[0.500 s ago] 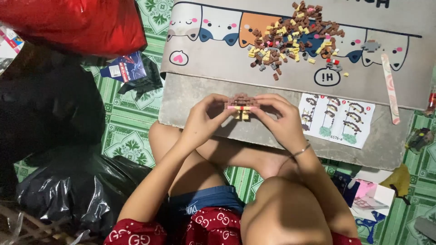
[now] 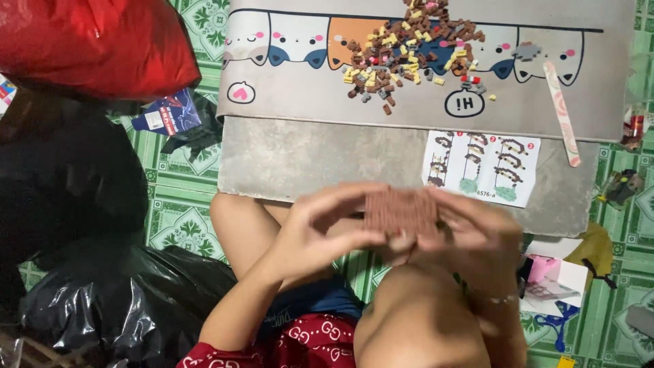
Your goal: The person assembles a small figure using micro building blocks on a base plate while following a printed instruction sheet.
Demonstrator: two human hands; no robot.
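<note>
Counts first: we see one brown brick plate (image 2: 400, 211), one loose pile of small bricks (image 2: 409, 51) (brown, yellow, grey, a few red; too many and too small to count), one instruction sheet (image 2: 482, 168) showing three build steps, one long pink-patterned stick (image 2: 561, 112), one mat with cartoon faces (image 2: 286, 82) over a grey board (image 2: 300, 160). One red bag (image 2: 95, 41), and at least two black plastic bags (image 2: 82, 300) on the left. Green tiled floor (image 2: 180, 225) underneath.

Grip: our left hand (image 2: 320, 235) and right hand (image 2: 470, 238) both hold the brown brick plate between them, raised close to the camera, above the knees and in front of the board's near edge. Fingers are curled in and pinching the plate's left and right edges; thumbs sit under it. Blurred, so we can't tell the exact finger placement.

Versus half a second ago: then the hands were low on the board, working a small yellow and brown assembly with fingertips together. Now they're lifted up toward the camera and the piece shows its flat brown face. Pile, sheet, stick and bags unchanged.
</note>
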